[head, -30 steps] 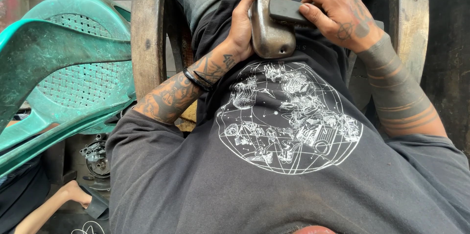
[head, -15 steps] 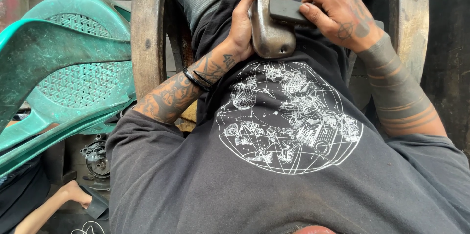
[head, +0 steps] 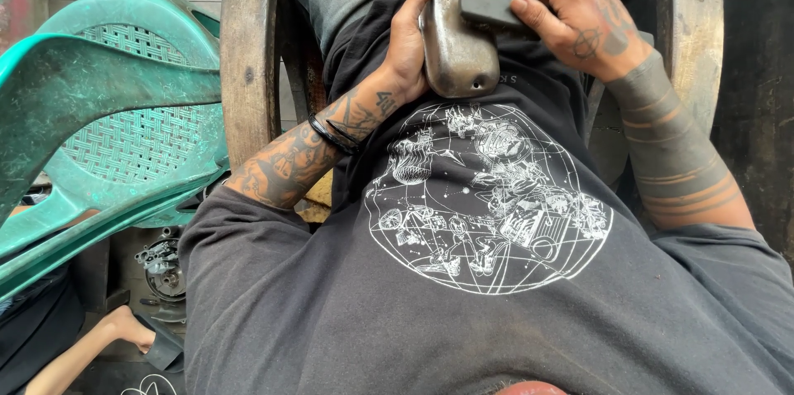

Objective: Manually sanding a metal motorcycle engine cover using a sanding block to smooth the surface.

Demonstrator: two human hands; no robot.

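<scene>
Rounded, dull metal casing [head: 453, 27] propped on the lap against the dark printed shirt [head: 488, 221], cradled along its left side by the left hand [head: 409, 47] with fingers curled around it, likely to steady it; pressed flat to its right face, a dark rectangular block [head: 490, 6] pinched closed in the right hand [head: 583, 19]. Further out, wooden chair arms [head: 248, 56] on both sides, green plastic chair [head: 107, 114] far left; no packages or signs visible

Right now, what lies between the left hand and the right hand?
In the head view, a rounded grey metal part lies between them: the left hand cups its side, and the right hand presses a dark flat block on it.
</scene>
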